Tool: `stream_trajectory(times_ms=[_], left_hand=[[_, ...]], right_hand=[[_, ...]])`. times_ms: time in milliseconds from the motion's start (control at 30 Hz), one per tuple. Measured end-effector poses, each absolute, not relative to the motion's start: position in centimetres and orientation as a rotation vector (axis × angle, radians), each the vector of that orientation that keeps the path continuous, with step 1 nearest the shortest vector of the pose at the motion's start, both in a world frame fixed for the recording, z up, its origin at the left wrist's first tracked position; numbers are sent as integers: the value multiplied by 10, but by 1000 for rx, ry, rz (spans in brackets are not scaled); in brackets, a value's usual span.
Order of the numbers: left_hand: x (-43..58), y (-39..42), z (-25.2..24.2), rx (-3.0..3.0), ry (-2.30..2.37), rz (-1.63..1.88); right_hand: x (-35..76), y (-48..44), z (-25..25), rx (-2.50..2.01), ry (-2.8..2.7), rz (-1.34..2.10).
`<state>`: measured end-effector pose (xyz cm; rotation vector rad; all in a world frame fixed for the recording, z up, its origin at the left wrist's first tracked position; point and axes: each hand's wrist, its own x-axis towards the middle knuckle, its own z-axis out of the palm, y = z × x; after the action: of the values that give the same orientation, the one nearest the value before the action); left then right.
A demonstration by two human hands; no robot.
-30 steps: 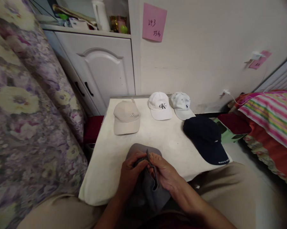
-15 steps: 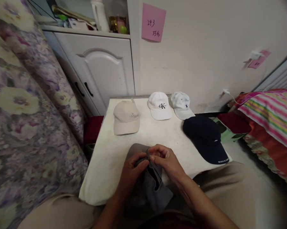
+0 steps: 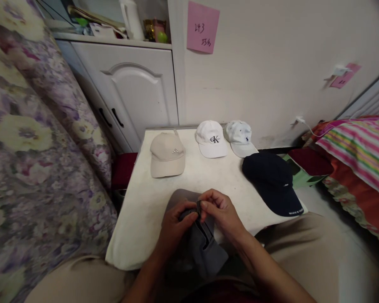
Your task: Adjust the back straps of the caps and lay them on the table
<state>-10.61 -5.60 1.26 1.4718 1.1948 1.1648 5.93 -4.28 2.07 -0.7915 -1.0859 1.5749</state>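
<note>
A grey cap lies at the near edge of the small white table, partly over my lap. My left hand grips its back edge with fingers closed. My right hand pinches the cap's rear strap beside my left fingers. Both hands meet at the strap. Farther off on the table lie a beige cap, a white cap with a black logo, a pale blue cap and a navy cap.
A floral-covered cushion rises on the left. White cabinet doors and a wall with a pink note stand behind the table. A bed with striped bedding is on the right.
My right hand has moved up from the cap's side opening to the strap and closed its fingers on it. The left hand has stayed put.
</note>
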Motion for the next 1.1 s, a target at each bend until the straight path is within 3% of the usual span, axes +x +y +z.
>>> stream_trajectory(times_ms=[1100], left_hand=[[-99, -55, 9, 1692, 1261, 1159]], right_hand=[[68, -37, 24, -938, -1164, 1506]])
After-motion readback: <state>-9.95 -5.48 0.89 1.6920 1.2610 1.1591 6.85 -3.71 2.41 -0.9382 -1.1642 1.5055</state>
